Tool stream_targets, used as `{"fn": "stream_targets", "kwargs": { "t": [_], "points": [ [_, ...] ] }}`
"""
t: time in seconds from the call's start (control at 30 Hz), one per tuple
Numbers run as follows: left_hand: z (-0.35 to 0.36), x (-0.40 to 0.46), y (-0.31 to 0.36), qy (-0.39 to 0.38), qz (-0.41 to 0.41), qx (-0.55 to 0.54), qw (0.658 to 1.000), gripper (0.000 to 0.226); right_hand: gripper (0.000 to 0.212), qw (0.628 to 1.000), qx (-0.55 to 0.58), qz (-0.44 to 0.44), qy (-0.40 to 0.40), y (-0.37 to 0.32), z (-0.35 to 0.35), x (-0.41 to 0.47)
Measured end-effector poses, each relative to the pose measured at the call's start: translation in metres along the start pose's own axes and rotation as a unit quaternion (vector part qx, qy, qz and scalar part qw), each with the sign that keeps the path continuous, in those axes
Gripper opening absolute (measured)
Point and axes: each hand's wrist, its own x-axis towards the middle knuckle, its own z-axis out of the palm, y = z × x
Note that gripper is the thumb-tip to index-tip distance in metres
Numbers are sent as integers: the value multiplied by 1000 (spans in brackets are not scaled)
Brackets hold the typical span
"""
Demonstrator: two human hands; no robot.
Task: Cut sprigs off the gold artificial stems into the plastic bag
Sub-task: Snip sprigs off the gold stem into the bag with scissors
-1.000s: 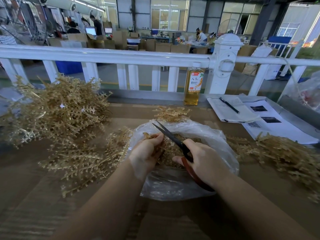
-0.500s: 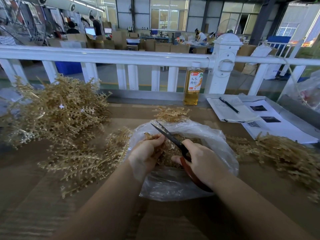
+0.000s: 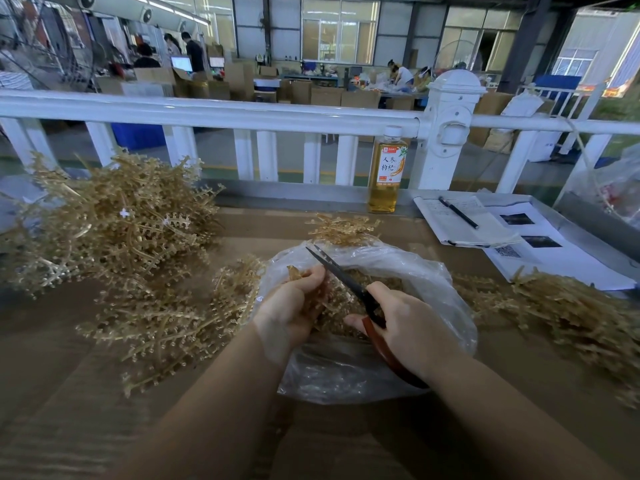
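A clear plastic bag lies open on the brown table, holding several cut gold sprigs. Over its mouth my left hand grips a gold stem, mostly hidden in the fingers. My right hand grips scissors with red-brown handles, the dark blades pointing up-left beside the left fingers and nearly closed. A big heap of gold stems sits at the left, with more stems spread just left of the bag.
Another gold pile lies at the right, and a small clump behind the bag. A tea bottle stands by the white railing. A notebook with a pen and printed sheets lie at the back right.
The scissor blades have closed further beside my left fingers. Both hands stay over the bag, shifted only slightly.
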Motion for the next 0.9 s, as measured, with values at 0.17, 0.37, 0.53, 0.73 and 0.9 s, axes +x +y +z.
{"fn": "stream_targets", "kwargs": {
  "t": [0.17,0.37,0.53,0.73,0.9],
  "points": [
    [1,-1,-1,-13,4,45,999,2,31,1000,6,2,-6,-2,0,1],
    [-2,-2,0,-44,-8,64,997,13,31,1000,29,5,-11,-5,-1,3],
    [-3,-1,0,-53,-9,57,997,11,31,999,35,3,-15,-7,-3,3],
    [-3,-2,1,-77,-10,60,995,12,31,1000,27,11,-10,-9,-2,3],
    [-2,-3,0,-67,-4,64,996,9,34,1000,19,15,-8,-10,-3,3]
  ]
}}
